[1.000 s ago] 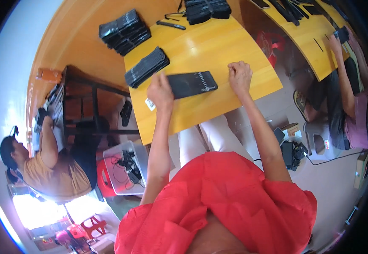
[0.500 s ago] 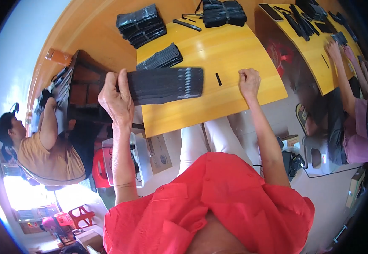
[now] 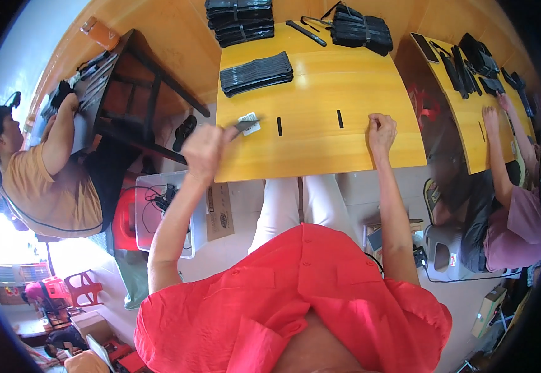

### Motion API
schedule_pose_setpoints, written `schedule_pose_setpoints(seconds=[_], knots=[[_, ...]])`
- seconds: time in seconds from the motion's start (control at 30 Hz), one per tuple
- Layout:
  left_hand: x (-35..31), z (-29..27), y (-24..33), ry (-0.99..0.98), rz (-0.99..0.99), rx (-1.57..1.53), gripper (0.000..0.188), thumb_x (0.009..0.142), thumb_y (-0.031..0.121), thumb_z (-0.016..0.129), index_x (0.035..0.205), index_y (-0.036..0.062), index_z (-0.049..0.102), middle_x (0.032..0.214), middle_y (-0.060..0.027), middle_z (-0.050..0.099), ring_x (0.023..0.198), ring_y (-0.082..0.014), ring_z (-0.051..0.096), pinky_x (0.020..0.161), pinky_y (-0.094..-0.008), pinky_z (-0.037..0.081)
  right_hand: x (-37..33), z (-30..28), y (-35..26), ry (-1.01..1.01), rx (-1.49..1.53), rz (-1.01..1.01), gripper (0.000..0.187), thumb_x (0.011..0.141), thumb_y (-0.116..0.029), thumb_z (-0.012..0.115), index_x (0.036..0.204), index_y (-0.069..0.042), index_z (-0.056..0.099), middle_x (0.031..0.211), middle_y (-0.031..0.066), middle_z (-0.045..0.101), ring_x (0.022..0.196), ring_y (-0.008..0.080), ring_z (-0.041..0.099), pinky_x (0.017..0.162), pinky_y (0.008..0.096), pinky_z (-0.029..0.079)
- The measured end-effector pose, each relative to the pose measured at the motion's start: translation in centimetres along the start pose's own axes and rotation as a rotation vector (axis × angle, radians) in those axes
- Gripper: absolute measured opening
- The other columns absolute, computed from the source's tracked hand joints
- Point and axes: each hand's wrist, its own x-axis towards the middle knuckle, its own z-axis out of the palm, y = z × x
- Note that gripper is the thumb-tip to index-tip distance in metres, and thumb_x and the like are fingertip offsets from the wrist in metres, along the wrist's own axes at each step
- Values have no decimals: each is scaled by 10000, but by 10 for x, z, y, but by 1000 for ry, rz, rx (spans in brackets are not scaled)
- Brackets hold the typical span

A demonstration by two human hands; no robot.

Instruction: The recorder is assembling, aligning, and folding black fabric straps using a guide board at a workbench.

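Observation:
My left hand (image 3: 203,151) is closed over the table's left edge, blurred by motion. From its fingers juts a dark, flat bundle of black strips (image 3: 244,125), seen nearly edge-on and mostly hidden by the hand. Right beside it on the yellow table (image 3: 307,155) lies a small white printed label (image 3: 251,122). Two short, narrow black strips, one left (image 3: 279,127) and one farther right (image 3: 339,119), show on the tabletop. Near the right strip, my right hand (image 3: 382,132) rests with fingers curled in; whatever they hold, if anything, is hidden.
A fanned pile of black packets (image 3: 256,73) lies at the table's far left. Behind it stand strapped black bundles (image 3: 239,22), with another bundle (image 3: 362,31) and a black stick-like piece (image 3: 306,33) alongside. People work at tables on both sides. A clear plastic bin (image 3: 158,217) stands below left.
The left hand has lowered and turned its black bundle from flat to edge-on, uncovering a white label and a second black strip. The right hand stays curled; the view has shifted.

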Motion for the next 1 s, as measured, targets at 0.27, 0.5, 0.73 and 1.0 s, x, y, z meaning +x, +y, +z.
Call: schedule_pose_setpoints(seconds=[0.27,0.5,0.73,1.0], knots=[[-93,20,81,-341,74,-307,297,693,259,746,691,105,491,639,-38,411,590,-177,498,478,-306,409,2,1,3,-8,-51,-21,84,754,-52,606,805,-94,658,773,90,578,825,291,524,728,388,419],[-93,20,86,-483,-195,-403,226,783,242,665,830,55,547,769,-73,513,739,-226,550,595,-315,475,7,3,18,-72,283,177,85,764,-86,623,828,-45,660,777,91,588,848,251,543,763,359,433],[-65,55,83,-374,-391,-246,655,841,311,569,1340,-33,322,1370,-202,354,1271,-341,335,1020,-462,296,-6,13,-114,-184,367,-162,189,824,-132,556,957,-16,625,1006,159,588,982,296,541,873,366,414],[-84,73,87,-601,-470,-227,748,845,445,511,1369,-34,274,1412,-199,288,1309,-356,255,1059,-514,192,-72,103,-210,-718,272,-654,433,906,-279,458,1263,-34,447,1365,157,377,1283,301,330,1051,409,265]])
